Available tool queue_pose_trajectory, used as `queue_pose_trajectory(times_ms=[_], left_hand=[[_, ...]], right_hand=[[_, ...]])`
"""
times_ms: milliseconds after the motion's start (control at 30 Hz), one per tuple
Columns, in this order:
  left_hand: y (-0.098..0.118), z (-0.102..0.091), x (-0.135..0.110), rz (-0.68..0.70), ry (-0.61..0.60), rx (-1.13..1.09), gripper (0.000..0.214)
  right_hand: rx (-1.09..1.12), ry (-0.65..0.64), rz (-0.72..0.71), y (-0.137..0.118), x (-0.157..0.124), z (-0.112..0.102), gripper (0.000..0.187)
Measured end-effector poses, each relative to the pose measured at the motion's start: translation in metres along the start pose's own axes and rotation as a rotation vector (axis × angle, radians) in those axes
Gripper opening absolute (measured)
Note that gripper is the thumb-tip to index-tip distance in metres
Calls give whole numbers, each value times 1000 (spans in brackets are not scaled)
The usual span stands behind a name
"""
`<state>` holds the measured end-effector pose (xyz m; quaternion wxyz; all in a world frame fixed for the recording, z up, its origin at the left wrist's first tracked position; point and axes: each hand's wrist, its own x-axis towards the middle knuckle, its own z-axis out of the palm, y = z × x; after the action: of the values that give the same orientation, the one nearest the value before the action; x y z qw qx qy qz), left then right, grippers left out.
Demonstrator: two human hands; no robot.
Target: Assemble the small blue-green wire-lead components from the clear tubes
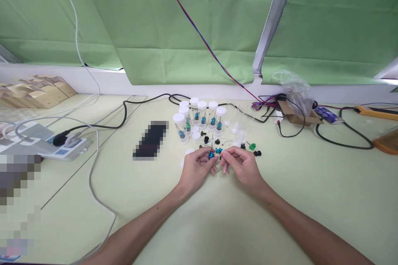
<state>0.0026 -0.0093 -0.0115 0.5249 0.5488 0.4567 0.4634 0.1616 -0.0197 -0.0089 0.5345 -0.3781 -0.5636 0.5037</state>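
Observation:
Both my hands meet over the pale green table (280, 198). My left hand (196, 169) pinches a small blue part (211, 155) at its fingertips. Beside it, my right hand (241, 165) is closed in a pinch on the same spot; what it holds is too small to name. Just behind them stand several clear vials with white caps (199, 119), most holding blue or green pieces. Loose bits lie around: a green piece (252, 146), black pieces (257, 153), another blue piece (219, 150) and white caps (189, 151).
A blurred dark rectangle (151, 140) lies left of the vials. Black cables (124, 112) and a power strip (66, 145) are at the left, wooden blocks (40, 90) far left. A cardboard box with a plastic bag (294, 103), more cables and orange tools (385, 140) sit at the right.

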Motion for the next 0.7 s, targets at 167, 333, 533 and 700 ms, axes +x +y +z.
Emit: queue_pose_trajectory(times_ms=[167,333,533,700], left_hand=[[-3,-1,-1,53,16,23,22],[-5,0,-2,100,50,47,21],[-4,0,-3,138,64,50,19],[-5,0,-3,157,62,49,20]], right_hand=[[132,9,44,1,1,0,25],[263,33,125,2,2,0,24],[382,47,214,3,3,0,22],[469,51,267,5,3,0,22]])
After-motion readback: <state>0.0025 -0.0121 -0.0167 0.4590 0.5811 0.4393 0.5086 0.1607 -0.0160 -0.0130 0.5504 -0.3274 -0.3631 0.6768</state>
